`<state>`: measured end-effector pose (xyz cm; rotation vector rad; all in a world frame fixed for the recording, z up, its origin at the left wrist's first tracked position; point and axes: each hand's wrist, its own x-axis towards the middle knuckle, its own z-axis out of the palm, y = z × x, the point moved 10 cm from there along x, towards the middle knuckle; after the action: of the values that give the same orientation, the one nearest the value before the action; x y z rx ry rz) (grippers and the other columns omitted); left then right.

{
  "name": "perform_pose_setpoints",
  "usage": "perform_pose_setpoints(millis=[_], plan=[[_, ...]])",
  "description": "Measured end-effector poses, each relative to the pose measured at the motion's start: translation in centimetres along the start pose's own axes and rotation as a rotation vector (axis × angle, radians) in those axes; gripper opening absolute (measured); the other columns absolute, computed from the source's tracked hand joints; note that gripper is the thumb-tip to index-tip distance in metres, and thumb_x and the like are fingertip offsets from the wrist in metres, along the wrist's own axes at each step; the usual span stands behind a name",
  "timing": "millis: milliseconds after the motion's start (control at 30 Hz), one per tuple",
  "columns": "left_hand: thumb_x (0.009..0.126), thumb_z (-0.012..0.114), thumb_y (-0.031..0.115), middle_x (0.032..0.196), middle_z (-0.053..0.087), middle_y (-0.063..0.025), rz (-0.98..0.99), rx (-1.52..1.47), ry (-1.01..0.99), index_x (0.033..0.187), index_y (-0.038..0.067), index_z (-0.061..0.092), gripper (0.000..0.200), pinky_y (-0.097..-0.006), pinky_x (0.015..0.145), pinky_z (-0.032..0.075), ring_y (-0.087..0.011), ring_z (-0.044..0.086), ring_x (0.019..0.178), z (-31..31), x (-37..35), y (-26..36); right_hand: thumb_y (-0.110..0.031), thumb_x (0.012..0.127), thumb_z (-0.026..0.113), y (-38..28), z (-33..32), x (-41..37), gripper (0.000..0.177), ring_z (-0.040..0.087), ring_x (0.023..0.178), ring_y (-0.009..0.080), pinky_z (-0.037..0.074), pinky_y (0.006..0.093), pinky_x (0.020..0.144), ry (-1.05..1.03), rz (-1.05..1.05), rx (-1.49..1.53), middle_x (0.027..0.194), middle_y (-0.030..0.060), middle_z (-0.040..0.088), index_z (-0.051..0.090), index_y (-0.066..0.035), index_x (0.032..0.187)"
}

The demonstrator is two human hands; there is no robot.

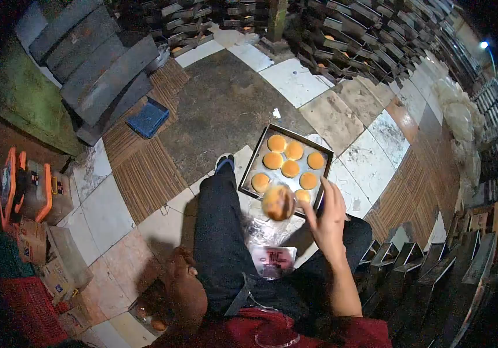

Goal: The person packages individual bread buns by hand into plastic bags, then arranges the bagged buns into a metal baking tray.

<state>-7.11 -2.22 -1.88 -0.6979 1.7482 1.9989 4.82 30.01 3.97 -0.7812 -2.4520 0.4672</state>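
Observation:
My right hand (331,217) is open beside the lower right corner of a dark-rimmed metal tray (255,158), thumb and fingers apart. Just left of its thumb, a blurred round bun (278,203) with brown patches appears above the tray's near edge, apart from the fingers. Several golden buns (289,169) lie in the tray. My left hand (184,268) is in shadow left of my leg, its fingers curled; what it holds, if anything, is hidden. Clear plastic packaging (273,261) with red print lies between my legs.
Stacked dark trays (104,75) stand at upper left, near a blue tray (147,118) on the floor. Orange-edged containers (43,191), cardboard boxes (57,278) and a red crate (28,307) are at left. More dark trays (417,278) stand at lower right, with racks behind.

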Motion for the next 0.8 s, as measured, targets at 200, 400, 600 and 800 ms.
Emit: perform_pose_setpoints(millis=[200,400,600,800], plan=[[0.085,0.049,0.012,0.081,0.053,-0.0067,-0.002,0.119,-0.292,0.093,-0.002,0.056,0.018,-0.0254,0.071,0.039,-0.0137,0.049,0.075,1.9,1.2,-7.5,-0.010,0.077,0.051,-1.2,12.3,-16.8,0.033,0.041,0.115,0.0356,0.028,0.0511,0.098,-0.450,-0.137,-0.163,0.109,0.0170,0.051,0.052,-0.005,0.110],[0.086,0.050,0.008,0.078,0.057,-0.0046,0.004,0.013,-0.495,0.094,0.000,0.058,0.014,-0.0250,0.066,0.041,-0.0129,0.052,0.072,6.3,-2.0,-7.9,-0.014,0.075,0.053,-4.2,12.3,-19.9,0.032,0.045,0.106,0.0357,0.036,0.0523,0.089,-0.605,-0.199,-0.061,0.102,0.0200,0.047,0.046,-0.002,0.104],[0.089,0.046,0.008,0.089,0.056,-0.0050,-0.107,-0.016,-0.597,0.101,0.001,0.054,0.016,-0.0255,0.070,0.042,-0.0123,0.054,0.076,7.6,-1.8,-9.3,-0.031,0.076,0.064,2.3,14.5,-20.7,0.040,0.060,0.079,0.0397,0.049,0.0458,0.066,-1.085,0.316,0.149,0.092,0.0240,0.059,0.049,0.000,0.098],[0.090,0.046,0.010,0.093,0.057,-0.0065,-0.203,0.129,-0.679,0.103,0.003,0.053,0.017,-0.0262,0.073,0.044,-0.0141,0.056,0.082,7.8,-2.3,-11.4,-0.031,0.076,0.067,2.9,11.1,-15.1,0.037,0.060,0.077,0.0394,0.048,0.0431,0.067,-0.775,0.371,0.184,0.085,0.0207,0.061,0.051,-0.002,0.093]])
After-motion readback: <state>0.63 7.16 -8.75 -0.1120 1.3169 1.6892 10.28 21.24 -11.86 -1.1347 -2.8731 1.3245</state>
